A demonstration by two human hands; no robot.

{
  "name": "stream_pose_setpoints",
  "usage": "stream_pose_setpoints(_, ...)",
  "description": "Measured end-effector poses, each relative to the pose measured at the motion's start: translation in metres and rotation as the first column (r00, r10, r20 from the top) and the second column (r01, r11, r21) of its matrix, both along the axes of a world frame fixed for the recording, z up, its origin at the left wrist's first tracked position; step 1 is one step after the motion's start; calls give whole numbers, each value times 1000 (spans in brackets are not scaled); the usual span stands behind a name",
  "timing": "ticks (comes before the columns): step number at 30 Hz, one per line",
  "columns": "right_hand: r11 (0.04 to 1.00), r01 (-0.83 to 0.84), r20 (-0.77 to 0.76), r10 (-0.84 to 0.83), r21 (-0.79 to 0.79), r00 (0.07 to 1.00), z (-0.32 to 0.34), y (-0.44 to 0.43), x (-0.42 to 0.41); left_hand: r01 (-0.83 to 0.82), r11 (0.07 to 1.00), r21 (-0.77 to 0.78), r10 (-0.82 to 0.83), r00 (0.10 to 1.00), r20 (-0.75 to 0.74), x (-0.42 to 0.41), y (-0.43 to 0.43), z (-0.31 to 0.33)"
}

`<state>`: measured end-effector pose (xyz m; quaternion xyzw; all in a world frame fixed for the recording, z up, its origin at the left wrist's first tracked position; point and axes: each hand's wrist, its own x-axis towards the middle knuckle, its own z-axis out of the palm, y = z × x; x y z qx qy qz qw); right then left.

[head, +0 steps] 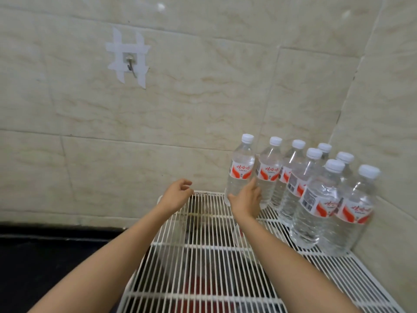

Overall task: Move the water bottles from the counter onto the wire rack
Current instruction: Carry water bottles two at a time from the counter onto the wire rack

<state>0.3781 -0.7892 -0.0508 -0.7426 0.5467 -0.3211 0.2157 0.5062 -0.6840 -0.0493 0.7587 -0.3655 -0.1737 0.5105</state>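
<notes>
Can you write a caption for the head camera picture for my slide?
Right hand touches the leftmost water bottle among eight standing on the white wire rack; left hand hovers empty.

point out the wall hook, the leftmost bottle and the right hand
wall hook (130, 64): head view, on the metal hook amid the tape.
leftmost bottle (241, 171): head view, on its red label.
right hand (247, 198): head view, on the back of the hand.

Bottle label (242, 171): 娃哈哈 (red script, small print unreadable)
</notes>
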Motion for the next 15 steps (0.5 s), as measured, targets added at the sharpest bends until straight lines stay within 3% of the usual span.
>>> stream_pose_setpoints(7, 920, -386, -66, 382, -65, 922, -5, 70, -21, -218, 976, -6, 218, 976, 5, -40, 83, -3)
stream_pose_setpoints(10, 803, -589, -39, 588, -87, 808, -11, 124, -32, -374, 927, 21, 373, 927, 19, -64, 146, -20)
stream_pose_setpoints(15, 541, -832, -11, 838, -125, 546, -23, 224, -45, -645, 761, 71, 642, 764, 57, -99, 258, -44)
